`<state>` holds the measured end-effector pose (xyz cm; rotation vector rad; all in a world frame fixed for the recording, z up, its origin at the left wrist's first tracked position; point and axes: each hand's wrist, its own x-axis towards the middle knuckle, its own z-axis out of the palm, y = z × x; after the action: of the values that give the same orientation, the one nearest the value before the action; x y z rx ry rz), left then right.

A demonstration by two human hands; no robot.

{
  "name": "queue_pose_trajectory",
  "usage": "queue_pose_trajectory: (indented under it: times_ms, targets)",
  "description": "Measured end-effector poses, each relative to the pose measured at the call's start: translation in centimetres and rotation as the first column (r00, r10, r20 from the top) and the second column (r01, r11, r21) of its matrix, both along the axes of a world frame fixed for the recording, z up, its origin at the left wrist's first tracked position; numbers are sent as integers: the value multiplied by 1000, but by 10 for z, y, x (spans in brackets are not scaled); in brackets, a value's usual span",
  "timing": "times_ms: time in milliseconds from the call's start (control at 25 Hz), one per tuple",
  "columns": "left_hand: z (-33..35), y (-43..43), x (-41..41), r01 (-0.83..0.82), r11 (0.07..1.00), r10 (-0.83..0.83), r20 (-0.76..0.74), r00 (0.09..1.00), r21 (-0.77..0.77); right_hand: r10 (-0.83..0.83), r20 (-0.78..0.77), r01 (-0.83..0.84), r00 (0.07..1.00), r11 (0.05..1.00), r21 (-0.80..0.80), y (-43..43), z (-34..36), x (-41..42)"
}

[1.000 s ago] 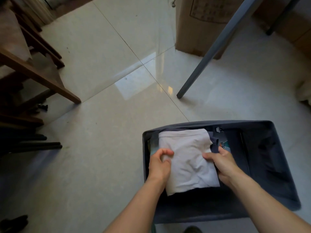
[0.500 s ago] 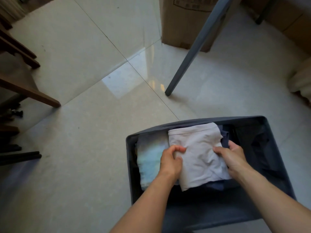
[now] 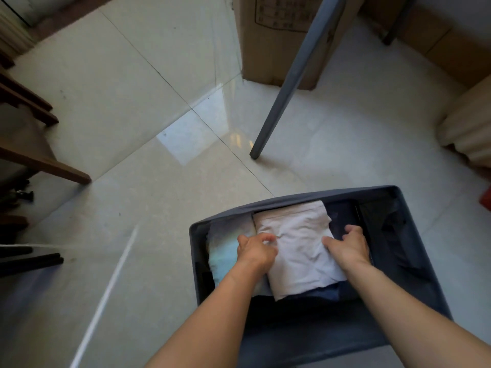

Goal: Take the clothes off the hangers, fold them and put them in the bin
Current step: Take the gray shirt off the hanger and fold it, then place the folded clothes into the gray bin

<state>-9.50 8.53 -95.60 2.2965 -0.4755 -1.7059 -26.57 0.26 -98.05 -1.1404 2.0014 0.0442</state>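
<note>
Since half a second ago the folded pale grey garment (image 3: 297,243) is sinking lower into the dark grey fabric bin (image 3: 195,235). The left hand (image 3: 256,251) is pinching its left edge and the right hand (image 3: 350,245) is gripping its right edge, probably keeping the fold closed as it is settling onto dark navy clothes (image 3: 326,293), just right of a folded pale blue cloth (image 3: 223,258).

Garment (image 3: 297,243): we have lowered it deeper into the bin (image 3: 292,201). It now lies on the dark clothes (image 3: 325,291), tight beside the pale blue piece (image 3: 223,252), which shows more than before.
Left hand (image 3: 256,251): shifted to the garment's left edge, fingers curled there.
Right hand (image 3: 350,245): thumb now flat on top, fingers down the right edge.
</note>
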Motion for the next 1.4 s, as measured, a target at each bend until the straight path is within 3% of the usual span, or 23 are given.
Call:
queue_pose_trajectory:
  times_ms: [280,680,960,1120,1280,1400]
  targets:
    - [97,7,-6,-320,947,312,-217,925,-2,25,154,-16,988,998,-59,25,94,23]
    - [317,28,-5,-480,869,415,-350,840,-121,-94,469,89,878,995,34,61,324,39]
    - [482,47,7,-658,720,485,-519,704,-220,-153,652,227,743,973,-30,80,505,18]
    - [575,53,0,-656,692,393,-604,693,-302,-153,731,345,665,931,-119,97,604,2]
    - [657,58,-20,-582,699,217,-652,727,-416,-114,818,473,564,856,-207,125,692,-13]
    - [706,64,-40,-511,700,88,-650,755,-499,-75,839,540,539,795,-276,149,742,-29]
